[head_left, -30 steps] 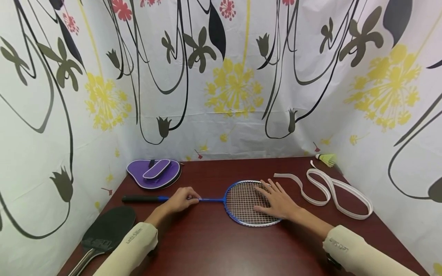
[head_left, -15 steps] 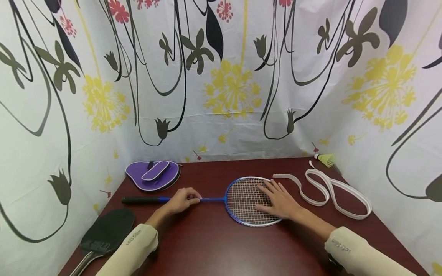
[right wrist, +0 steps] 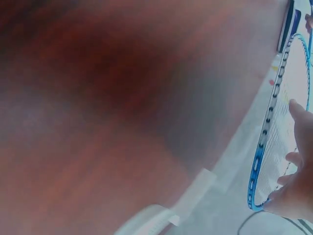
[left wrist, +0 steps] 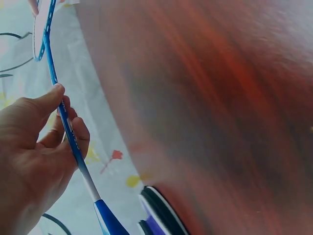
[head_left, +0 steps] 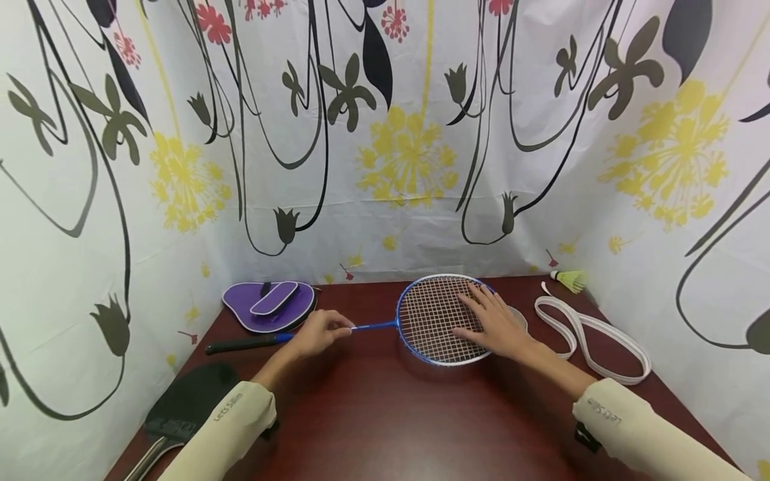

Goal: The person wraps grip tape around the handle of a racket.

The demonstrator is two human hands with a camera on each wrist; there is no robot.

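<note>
A badminton racket (head_left: 430,321) with a blue and white frame is tilted up from the brown table, its head toward the right. My left hand (head_left: 321,333) pinches the thin blue shaft (left wrist: 73,139) between thumb and fingers. The dark grip extends to the left, past that hand. Across the string bed, my right hand (head_left: 498,321) lies with its fingers spread, touching the strings. In the right wrist view its thumb (right wrist: 296,108) is against the racket head, and the rest of the hand is partly cut off.
A purple paddle case (head_left: 240,297) lies at the back left, with a black table tennis paddle (head_left: 192,401) nearer me. A looped white strap (head_left: 619,344) and a yellow shuttlecock (head_left: 568,279) are at the right. Patterned curtains (head_left: 409,234) enclose the table.
Both hands have lifted the racket from the table, its head rising and moving toward the back. It now covers part of the white strap. The hold on the shaft stays the same.
</note>
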